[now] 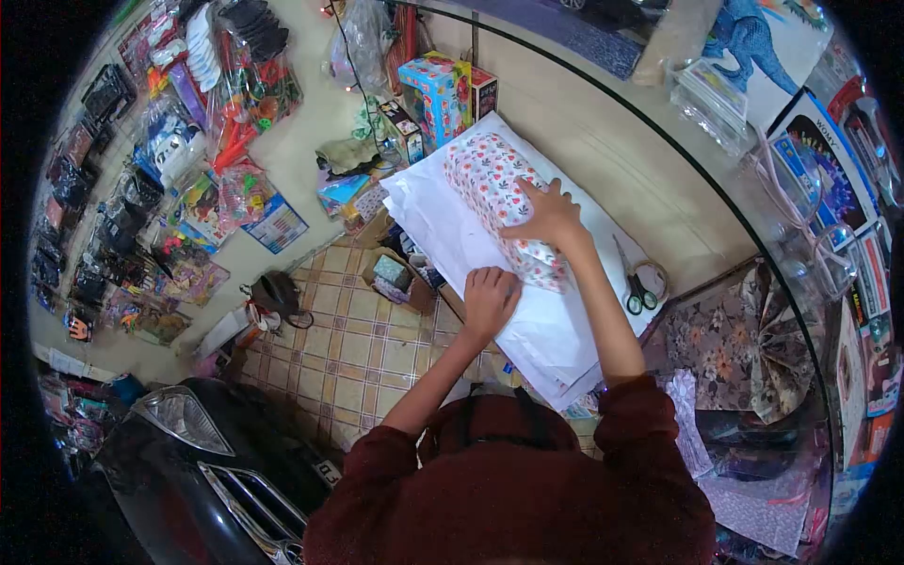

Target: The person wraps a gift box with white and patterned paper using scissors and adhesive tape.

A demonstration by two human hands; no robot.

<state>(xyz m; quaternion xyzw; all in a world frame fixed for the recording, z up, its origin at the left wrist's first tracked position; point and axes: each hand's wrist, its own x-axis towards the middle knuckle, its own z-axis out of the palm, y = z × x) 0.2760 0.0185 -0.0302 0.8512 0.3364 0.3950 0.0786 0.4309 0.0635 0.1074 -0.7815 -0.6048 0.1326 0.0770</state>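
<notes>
Oblong, rounded bundle (490,179) in floral wrap, on layered white sheets (443,221). Right hand (548,215) atop, fingers spread wide; left hand (491,299) on sheets, fingers nearly together. Dark-handled metal scissors (639,294) nearby.

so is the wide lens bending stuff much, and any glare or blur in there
head view: strong fisheye, black corners, and the long dark edge looks bowed; head view: bright highlights on the black car, while the white paper is pale with faint creases showing; head view: flower-print bundle fairly crisp, hanging packets too small and soft to read
</notes>
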